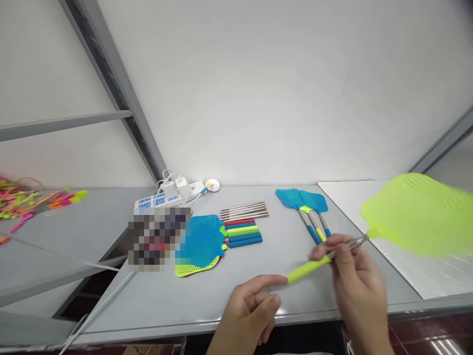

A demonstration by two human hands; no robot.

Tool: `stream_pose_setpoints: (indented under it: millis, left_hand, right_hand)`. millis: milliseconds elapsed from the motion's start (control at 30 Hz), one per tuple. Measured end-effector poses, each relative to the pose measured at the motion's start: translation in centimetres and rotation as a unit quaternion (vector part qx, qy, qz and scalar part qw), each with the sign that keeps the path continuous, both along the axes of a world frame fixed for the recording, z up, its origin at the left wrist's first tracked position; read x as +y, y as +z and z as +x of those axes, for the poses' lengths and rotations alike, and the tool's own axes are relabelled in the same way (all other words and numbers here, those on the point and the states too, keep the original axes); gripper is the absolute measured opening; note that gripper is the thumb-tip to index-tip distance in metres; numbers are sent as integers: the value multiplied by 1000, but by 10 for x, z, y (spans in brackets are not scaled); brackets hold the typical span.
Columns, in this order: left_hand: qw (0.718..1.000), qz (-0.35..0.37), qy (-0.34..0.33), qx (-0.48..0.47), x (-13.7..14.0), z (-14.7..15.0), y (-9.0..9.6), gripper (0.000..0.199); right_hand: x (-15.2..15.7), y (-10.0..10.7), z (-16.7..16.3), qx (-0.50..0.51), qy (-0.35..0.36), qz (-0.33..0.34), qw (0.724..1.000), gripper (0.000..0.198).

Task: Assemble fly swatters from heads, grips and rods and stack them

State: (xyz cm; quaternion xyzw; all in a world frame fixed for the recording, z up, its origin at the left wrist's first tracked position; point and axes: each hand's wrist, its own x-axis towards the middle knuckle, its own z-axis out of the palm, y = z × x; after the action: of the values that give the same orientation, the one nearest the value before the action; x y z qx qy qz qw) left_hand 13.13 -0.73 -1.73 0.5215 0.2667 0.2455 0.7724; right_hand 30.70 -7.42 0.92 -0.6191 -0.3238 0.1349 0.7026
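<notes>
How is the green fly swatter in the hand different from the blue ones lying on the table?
The green fly swatter is lime with a matching green grip, held off the table by the right hand and blurred. The blue fly swatters lie flat on the table, sharp and untouched. Both kinds have a flat mesh head on a thin metal rod.

Bare desk [258, 276] lies open between the hands and the parts. Farther back, the stacked swatter heads [201, 244], coloured grips [244, 232], steel rods [244, 210] and finished blue swatters [308, 209] crowd it.
</notes>
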Motion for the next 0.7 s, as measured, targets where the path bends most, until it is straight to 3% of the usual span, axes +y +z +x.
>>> stream_pose_setpoints:
  millis: [33,100,200,300,467,600,700]
  left_hand:
    - [1000,11,11,10,5,-3,3,47]
    - [998,30,43,30,15,-7,9,46]
    - [993,66,68,71,25,-3,19,46]
    - [977,158,74,126,33,7,31,41]
    - [921,339,38,188,57,19,43,29]
    - [893,402,10,204,77,24,38,22]
    - [875,436,26,208,83,27,28,14]
  right_hand:
    - [0,4,14,-50,-59,-58,995,27]
    - [6,10,37,-156,-105,-189,964,36]
    - [32,10,52,-282,-55,-350,892,44]
    - [64,4,50,-343,3,-448,826,42]
    - [96,-4,46,-385,7,-528,757,38]
    - [105,-13,53,-401,11,-526,750,36]
    - [108,-18,56,-416,-1,-538,733,36]
